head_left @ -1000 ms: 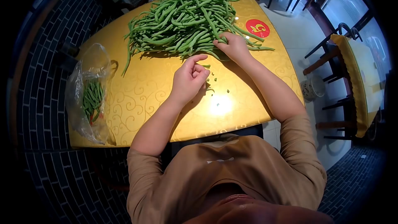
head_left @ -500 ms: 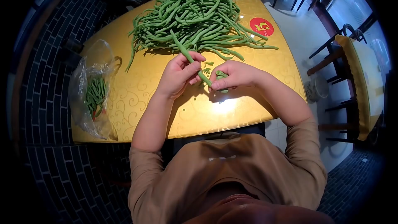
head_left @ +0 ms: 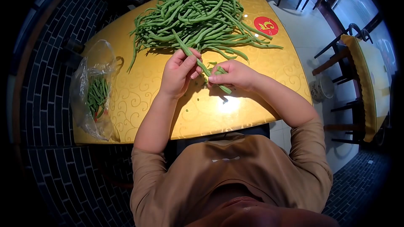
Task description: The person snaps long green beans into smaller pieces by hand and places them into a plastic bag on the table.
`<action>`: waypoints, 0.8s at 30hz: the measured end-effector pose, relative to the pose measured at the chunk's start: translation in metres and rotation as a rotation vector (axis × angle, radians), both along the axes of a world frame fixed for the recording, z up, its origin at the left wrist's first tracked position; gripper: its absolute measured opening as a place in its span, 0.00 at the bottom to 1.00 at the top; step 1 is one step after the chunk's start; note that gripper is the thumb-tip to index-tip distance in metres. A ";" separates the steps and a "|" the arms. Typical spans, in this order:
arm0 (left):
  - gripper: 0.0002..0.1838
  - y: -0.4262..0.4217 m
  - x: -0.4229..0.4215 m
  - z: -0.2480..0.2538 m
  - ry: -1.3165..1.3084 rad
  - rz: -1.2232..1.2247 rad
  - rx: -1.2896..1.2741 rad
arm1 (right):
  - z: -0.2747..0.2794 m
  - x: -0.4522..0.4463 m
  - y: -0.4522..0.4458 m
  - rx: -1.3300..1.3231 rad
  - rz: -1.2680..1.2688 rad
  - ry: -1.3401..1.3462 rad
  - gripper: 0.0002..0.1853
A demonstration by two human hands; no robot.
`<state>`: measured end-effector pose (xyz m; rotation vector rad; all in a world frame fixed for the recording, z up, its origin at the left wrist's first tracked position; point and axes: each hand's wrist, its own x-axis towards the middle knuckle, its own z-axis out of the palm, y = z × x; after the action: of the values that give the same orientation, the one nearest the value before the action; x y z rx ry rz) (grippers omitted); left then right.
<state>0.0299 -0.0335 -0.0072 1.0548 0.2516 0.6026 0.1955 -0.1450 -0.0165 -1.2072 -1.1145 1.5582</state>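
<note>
My left hand (head_left: 180, 70) is closed around a long green bean (head_left: 179, 41), whose far tip points toward the pile. The bean's near end runs into the fingers of my right hand (head_left: 232, 75), which are closed on it and on short bean pieces (head_left: 224, 88). Part of what the right hand grips is hidden by its fingers. Beyond both hands lies a large heap of long green beans (head_left: 191, 17). Small green scraps (head_left: 212, 63) lie on the gold tabletop between and below the hands.
A clear plastic bag (head_left: 80, 96) with cut bean pieces (head_left: 97, 94) stands at the left of the gold-patterned table (head_left: 126, 113). A round red sticker (head_left: 266, 26) is on the right side. Another table (head_left: 370, 71) and chairs stand to the right, beside a bin (head_left: 322, 88).
My right hand has shifted slightly left and up along the bean. More of a short piece shows below its fingers. The left hand has moved a little up and left.
</note>
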 end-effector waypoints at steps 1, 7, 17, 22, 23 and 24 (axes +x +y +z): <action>0.07 0.000 0.000 0.000 -0.015 0.004 0.008 | 0.001 0.000 0.000 0.012 -0.014 -0.018 0.12; 0.08 -0.012 0.004 0.001 0.129 0.004 0.133 | -0.010 -0.009 0.002 0.221 -0.134 -0.094 0.15; 0.08 -0.014 -0.001 0.006 0.195 -0.271 0.005 | 0.016 0.002 -0.013 1.079 0.098 -1.012 0.07; 0.08 -0.015 0.000 0.005 0.247 -0.248 -0.027 | 0.021 0.004 -0.017 1.130 0.176 -1.159 0.08; 0.07 -0.013 0.003 0.003 0.257 -0.192 -0.051 | 0.021 -0.004 -0.020 1.216 0.242 -1.144 0.08; 0.07 -0.010 0.006 0.000 0.265 -0.133 -0.076 | 0.025 -0.018 -0.024 1.301 0.313 -1.126 0.08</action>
<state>0.0361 -0.0434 -0.0072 1.0678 0.4285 0.3304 0.1771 -0.1692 0.0081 -0.8585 -2.5076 -0.0950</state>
